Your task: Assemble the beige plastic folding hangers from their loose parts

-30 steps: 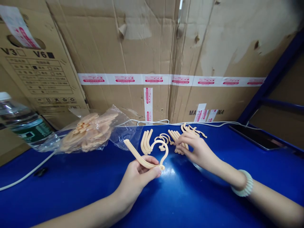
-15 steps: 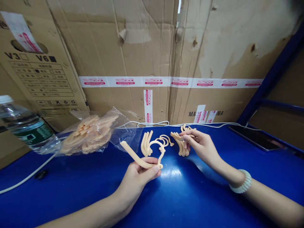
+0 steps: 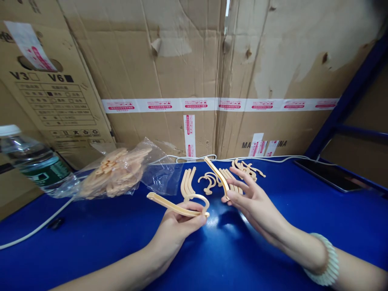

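My left hand (image 3: 184, 224) is closed on a beige plastic hanger arm (image 3: 169, 205) together with a curved hanger hook (image 3: 203, 199), their ends meeting at my fingertips. My right hand (image 3: 254, 202) pinches the lower end of another hanger arm (image 3: 218, 174), which slants up to the left. Behind my left hand, several loose hanger arms (image 3: 188, 181) lie side by side. Some hanger hooks (image 3: 208, 180) rest between the two hands. More hanger arms (image 3: 233, 184) sit behind the right fingers, partly hidden by them, with a small pile of beige pieces (image 3: 251, 169) beyond.
A clear plastic bag (image 3: 121, 171) of beige hanger parts lies at left, beside a water bottle (image 3: 36, 161). A phone (image 3: 329, 176) sits at back right on the blue table (image 3: 100, 246). A white cable (image 3: 39, 226) runs across it; cardboard boxes (image 3: 169, 72) stand behind.
My right hand has picked a hanger arm from the right-hand group and brought it nearer my left hand. The arm and hook in my left hand have tilted flatter.
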Demonstrator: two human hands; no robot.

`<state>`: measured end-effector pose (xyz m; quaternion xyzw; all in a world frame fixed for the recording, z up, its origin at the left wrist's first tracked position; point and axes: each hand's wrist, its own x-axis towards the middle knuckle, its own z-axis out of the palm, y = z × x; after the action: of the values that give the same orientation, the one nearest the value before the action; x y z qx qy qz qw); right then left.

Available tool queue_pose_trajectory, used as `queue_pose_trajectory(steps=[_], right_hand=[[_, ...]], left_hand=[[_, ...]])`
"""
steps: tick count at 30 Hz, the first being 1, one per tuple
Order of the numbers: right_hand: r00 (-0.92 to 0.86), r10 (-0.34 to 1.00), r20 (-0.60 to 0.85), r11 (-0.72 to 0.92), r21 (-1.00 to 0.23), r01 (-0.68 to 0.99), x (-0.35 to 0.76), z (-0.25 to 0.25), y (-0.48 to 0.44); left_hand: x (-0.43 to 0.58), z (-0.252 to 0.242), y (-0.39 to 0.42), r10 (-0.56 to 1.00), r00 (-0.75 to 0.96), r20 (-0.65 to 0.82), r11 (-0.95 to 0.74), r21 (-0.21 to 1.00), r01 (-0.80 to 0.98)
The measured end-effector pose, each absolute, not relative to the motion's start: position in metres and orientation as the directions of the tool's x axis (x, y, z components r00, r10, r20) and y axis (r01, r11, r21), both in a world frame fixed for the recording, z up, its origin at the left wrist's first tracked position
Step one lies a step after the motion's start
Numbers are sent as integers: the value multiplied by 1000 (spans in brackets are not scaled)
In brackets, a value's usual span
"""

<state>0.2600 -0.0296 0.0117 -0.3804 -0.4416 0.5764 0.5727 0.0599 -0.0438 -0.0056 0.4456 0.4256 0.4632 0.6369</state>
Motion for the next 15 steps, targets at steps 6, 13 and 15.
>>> queue_pose_trajectory(steps=[6, 13, 15], right_hand=[[-328, 941, -77, -193, -922, -337, 254, 1, -32], [-397, 916, 50, -37, -977, -210, 252, -4, -32], [-415, 908, 60, -19, -983, -184, 251, -1, -33]], left_hand=[[58, -9, -43, 958, 282, -60, 118, 974, -194], [57, -12, -42, 937, 350, -17, 95, 974, -206], [57, -10, -43, 927, 376, -13, 93, 976, -197]])
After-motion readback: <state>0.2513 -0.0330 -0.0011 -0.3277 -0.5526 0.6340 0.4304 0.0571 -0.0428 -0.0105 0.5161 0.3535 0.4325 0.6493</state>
